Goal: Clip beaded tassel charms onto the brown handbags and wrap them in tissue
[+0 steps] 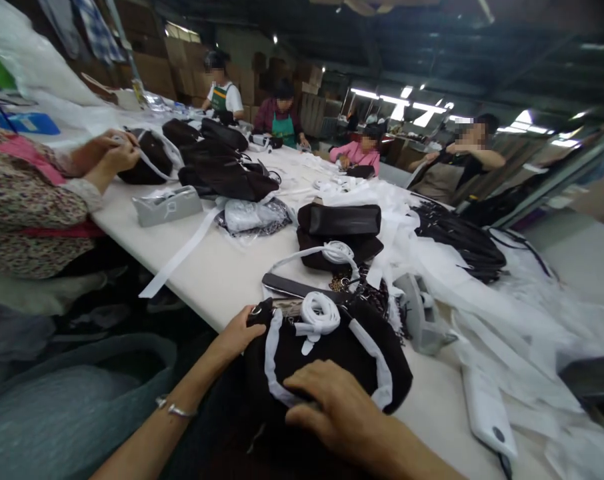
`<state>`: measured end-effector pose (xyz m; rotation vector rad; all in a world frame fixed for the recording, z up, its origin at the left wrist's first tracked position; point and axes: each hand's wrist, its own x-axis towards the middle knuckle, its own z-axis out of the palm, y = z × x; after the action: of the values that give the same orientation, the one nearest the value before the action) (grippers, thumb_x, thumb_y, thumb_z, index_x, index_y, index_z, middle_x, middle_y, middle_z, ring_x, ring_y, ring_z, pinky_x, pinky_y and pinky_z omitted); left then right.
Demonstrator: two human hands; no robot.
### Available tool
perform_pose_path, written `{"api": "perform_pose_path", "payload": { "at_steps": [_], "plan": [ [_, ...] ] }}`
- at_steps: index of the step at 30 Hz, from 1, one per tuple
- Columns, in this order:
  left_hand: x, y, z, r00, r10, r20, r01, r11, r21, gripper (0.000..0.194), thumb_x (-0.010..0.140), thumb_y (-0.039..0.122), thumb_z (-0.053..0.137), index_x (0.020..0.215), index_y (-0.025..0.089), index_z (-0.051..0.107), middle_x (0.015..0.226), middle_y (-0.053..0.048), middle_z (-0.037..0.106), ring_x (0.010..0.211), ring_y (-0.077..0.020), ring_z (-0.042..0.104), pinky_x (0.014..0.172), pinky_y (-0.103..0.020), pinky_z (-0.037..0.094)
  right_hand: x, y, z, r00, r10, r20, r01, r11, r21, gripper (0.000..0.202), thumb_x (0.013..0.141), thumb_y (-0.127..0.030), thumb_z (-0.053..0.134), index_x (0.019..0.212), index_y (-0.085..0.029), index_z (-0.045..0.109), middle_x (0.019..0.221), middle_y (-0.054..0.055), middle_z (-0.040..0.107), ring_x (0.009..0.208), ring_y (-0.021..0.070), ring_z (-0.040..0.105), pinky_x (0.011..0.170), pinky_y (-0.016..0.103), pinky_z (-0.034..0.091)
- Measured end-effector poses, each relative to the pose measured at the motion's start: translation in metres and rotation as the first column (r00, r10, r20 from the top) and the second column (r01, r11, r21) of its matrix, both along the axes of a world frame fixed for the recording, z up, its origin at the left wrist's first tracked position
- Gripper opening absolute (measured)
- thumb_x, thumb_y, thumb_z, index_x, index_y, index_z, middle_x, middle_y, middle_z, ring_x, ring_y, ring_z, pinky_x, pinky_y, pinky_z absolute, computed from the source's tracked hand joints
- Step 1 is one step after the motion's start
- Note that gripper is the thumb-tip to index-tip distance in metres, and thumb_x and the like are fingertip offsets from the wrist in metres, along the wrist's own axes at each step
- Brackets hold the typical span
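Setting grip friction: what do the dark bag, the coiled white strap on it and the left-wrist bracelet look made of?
Dark bag: probably matte fabric or suede-like; almost no highlights.
Coiled white strap: flexible, with a white wrap or webbing, unclear which; bends into tight loops.
Bracelet: likely polished metal; silvery glints.

On the white table (222,275), right side: a white corded device (489,410) lies near a grey plastic device (423,333), with a heap of black straps (465,243) farther back. Far side: co-worker in pink (365,159). Background: stacked cardboard boxes (152,75), lit strip lights (395,101); blue box (36,123) at far left.
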<state>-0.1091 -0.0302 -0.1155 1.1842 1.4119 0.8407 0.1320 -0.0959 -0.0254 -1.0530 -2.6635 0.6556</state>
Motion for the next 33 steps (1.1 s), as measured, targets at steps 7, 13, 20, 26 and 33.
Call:
{"api": "perform_pose_path", "payload": {
  "at_steps": [7, 13, 20, 26, 33],
  "plan": [
    [0.004, 0.005, 0.029, 0.801, 0.028, -0.598, 0.211, 0.921, 0.326, 0.042, 0.079, 0.017, 0.054, 0.121, 0.017, 0.054, 0.124, -0.011, 0.059, 0.115, -0.0271, 0.054, 0.101, -0.043, 0.042, 0.022, 0.091, 0.003, 0.925, -0.091, 0.368, 0.03, 0.985, 0.169, 0.033, 0.081, -0.026, 0.069, 0.112, -0.019, 0.061, 0.108, 0.011, 0.066, 0.102, 0.0284, 0.057, 0.084, 0.039, 0.044],
    [0.035, 0.0, 0.06, 0.638, -0.057, -0.768, 0.482, 0.807, 0.34, 0.017, 0.091, 0.018, 0.049, 0.101, 0.021, 0.061, 0.106, -0.006, 0.065, 0.103, -0.0228, 0.058, 0.091, -0.038, 0.045, 0.034, 0.125, -0.027, 0.964, -0.093, 0.247, 0.071, 0.993, 0.1, 0.041, 0.076, -0.015, 0.066, 0.116, -0.019, 0.057, 0.103, 0.009, 0.066, 0.103, 0.0268, 0.055, 0.088, 0.04, 0.042],
    [0.064, 0.028, 0.039, 0.341, -0.24, -0.909, 0.654, 0.755, 0.046, 0.016, 0.085, 0.022, 0.06, 0.1, 0.016, 0.061, 0.102, -0.009, 0.064, 0.089, -0.0252, 0.063, 0.073, -0.035, 0.049, 0.063, 0.172, -0.003, 0.892, -0.413, -0.186, 0.194, 0.72, -0.666, 0.051, 0.079, -0.038, 0.069, 0.122, -0.019, 0.051, 0.106, 0.006, 0.067, 0.088, 0.0193, 0.062, 0.075, 0.03, 0.046],
    [0.074, 0.046, 0.028, 0.33, -0.223, -0.917, 0.657, 0.752, 0.054, 0.037, 0.082, 0.032, 0.067, 0.115, 0.017, 0.056, 0.106, -0.01, 0.063, 0.095, -0.0275, 0.059, 0.079, -0.038, 0.047, 0.056, 0.191, -0.006, 0.878, -0.401, -0.262, 0.06, 0.636, -0.77, 0.042, 0.084, -0.044, 0.064, 0.115, -0.018, 0.058, 0.1, 0.004, 0.067, 0.083, 0.0158, 0.06, 0.07, 0.025, 0.043],
    [0.075, 0.063, 0.035, 0.363, -0.29, -0.886, 0.655, 0.755, 0.022, 0.02, 0.081, 0.034, 0.068, 0.095, 0.021, 0.062, 0.099, -0.007, 0.06, 0.097, -0.0261, 0.054, 0.08, -0.037, 0.041, 0.045, 0.222, -0.014, 0.886, -0.378, -0.267, 0.053, 0.656, -0.753, 0.039, 0.083, -0.046, 0.064, 0.107, -0.015, 0.062, 0.095, 0.003, 0.066, 0.082, 0.0149, 0.058, 0.072, 0.026, 0.043]
  ]
}}
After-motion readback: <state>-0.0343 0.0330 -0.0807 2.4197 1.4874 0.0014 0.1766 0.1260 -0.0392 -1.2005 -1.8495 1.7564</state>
